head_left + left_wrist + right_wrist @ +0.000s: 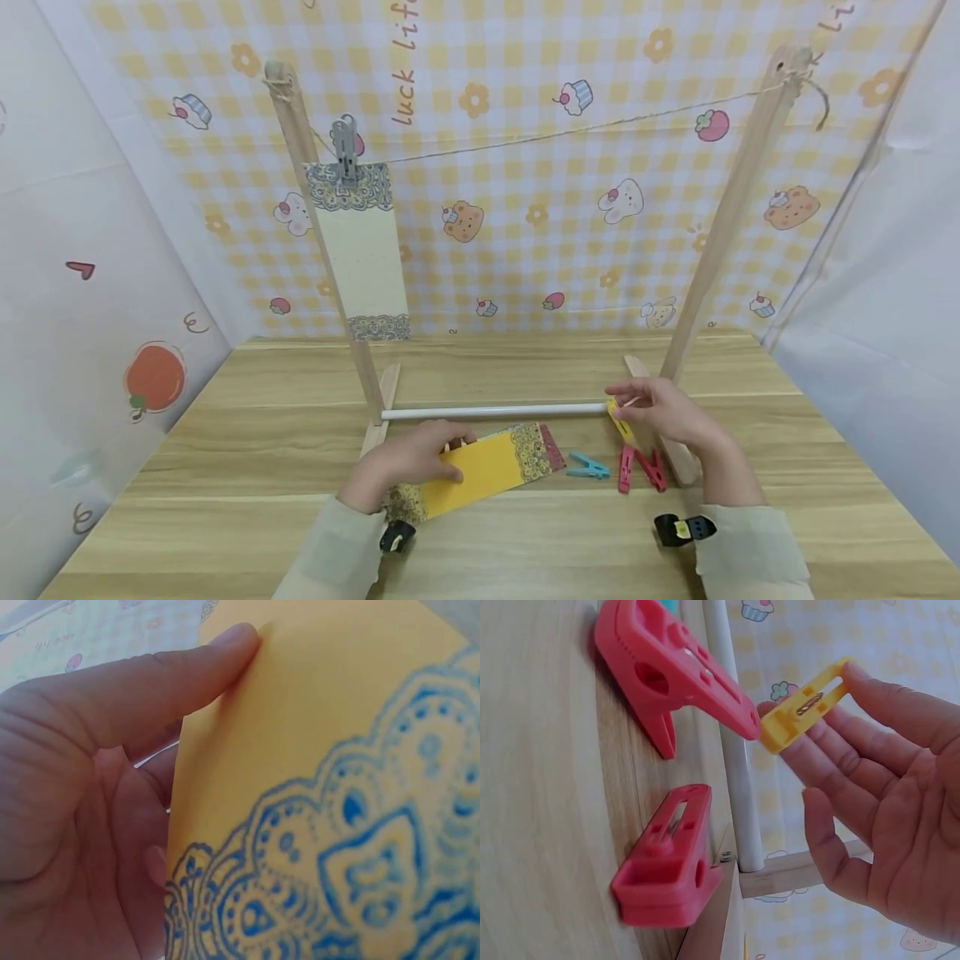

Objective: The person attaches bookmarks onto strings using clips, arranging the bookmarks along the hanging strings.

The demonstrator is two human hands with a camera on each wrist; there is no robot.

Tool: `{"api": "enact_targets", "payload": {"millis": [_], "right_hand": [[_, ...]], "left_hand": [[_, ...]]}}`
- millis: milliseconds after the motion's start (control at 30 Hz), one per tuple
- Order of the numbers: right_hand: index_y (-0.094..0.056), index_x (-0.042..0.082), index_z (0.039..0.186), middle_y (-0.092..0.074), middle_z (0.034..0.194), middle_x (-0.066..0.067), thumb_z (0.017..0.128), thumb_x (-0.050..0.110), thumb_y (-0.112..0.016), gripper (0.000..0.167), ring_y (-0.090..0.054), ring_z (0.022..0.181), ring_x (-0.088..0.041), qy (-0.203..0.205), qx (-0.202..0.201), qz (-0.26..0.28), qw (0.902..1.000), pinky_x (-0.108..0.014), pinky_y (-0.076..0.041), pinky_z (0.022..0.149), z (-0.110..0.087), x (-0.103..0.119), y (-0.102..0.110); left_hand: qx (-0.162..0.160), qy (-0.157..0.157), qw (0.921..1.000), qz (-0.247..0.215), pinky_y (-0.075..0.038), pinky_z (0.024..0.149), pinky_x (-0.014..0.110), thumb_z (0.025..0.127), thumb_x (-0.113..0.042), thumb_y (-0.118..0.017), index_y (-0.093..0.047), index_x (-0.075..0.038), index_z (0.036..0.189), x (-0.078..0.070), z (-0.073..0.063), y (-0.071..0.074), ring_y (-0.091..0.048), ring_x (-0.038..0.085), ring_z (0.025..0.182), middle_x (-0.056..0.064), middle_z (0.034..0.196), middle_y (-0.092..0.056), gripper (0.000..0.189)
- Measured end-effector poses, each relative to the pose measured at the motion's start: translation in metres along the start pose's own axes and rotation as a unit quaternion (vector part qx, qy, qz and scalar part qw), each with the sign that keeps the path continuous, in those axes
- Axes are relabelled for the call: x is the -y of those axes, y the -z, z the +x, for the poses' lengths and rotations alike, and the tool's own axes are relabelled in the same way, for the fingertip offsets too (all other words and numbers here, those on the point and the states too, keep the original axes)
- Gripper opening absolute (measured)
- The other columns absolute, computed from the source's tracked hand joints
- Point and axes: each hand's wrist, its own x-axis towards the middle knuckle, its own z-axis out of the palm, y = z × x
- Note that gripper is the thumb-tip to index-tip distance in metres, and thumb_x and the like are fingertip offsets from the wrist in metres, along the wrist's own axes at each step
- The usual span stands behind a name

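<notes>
My left hand holds a yellow card with patterned ends, its thumb on the front face and its fingers behind. Part of a dark red card shows beneath it. Near the right post, my right hand pinches a yellow clothespin between thumb and fingers; the right wrist view shows this clothespin clearly. Below that hand, two pink-red clothespins lie on the table beside a light blue clothespin. A grey clothespin clamps a cream card on the string.
A thin string runs between a left wooden post and a right wooden post. A white rod joins them low down, above the wooden table. A checked cloth hangs behind.
</notes>
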Motion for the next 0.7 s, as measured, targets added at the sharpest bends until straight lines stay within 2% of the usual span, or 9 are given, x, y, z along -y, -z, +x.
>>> {"api": "enact_targets", "payload": {"millis": [133,367,600,700], "right_hand": [[-0.058,-0.007,0.131,-0.066,0.118,-0.022,0.097,0.015,-0.063,0.041,-0.066,0.101,-0.023,-0.003,-0.016,0.007,0.9998,-0.036,-0.053,0.087,0.002,0.003,0.000],[-0.055,-0.007,0.135,-0.066,0.118,-0.026,0.096,0.014,-0.065,0.046,-0.066,0.096,-0.010,-0.010,-0.036,0.054,0.9979,-0.026,-0.053,0.083,0.004,0.007,-0.001],[-0.054,-0.002,0.137,-0.062,0.121,-0.026,0.097,0.018,-0.064,0.046,-0.063,0.095,-0.006,-0.016,-0.056,0.086,0.9946,-0.031,-0.054,0.082,0.005,0.013,-0.005],[-0.054,-0.001,0.138,-0.060,0.122,-0.025,0.098,0.019,-0.062,0.045,-0.062,0.096,-0.005,-0.009,-0.066,0.093,0.9934,-0.030,-0.053,0.083,0.006,0.015,-0.006]], "left_hand": [[0.001,-0.008,0.9999,0.006,-0.047,0.080,0.034,0.084,-0.010,-0.077,-0.065,-0.013,0.110,-0.001,0.000,0.000,-0.053,0.015,0.092,-0.002,0.099,-0.062,0.028],[0.005,-0.027,0.9996,-0.006,-0.045,0.076,0.030,0.086,-0.008,-0.074,-0.065,-0.012,0.109,-0.004,0.002,0.001,-0.051,0.014,0.088,-0.004,0.095,-0.060,0.025],[0.004,-0.042,0.9991,-0.006,-0.045,0.075,0.028,0.088,-0.007,-0.073,-0.065,-0.011,0.109,-0.007,0.003,0.002,-0.050,0.013,0.087,-0.004,0.095,-0.059,0.022],[0.003,-0.046,0.9989,-0.011,-0.043,0.073,0.028,0.089,-0.007,-0.072,-0.063,-0.011,0.100,-0.007,0.002,0.002,-0.048,0.011,0.083,-0.005,0.089,-0.055,0.015]]}}
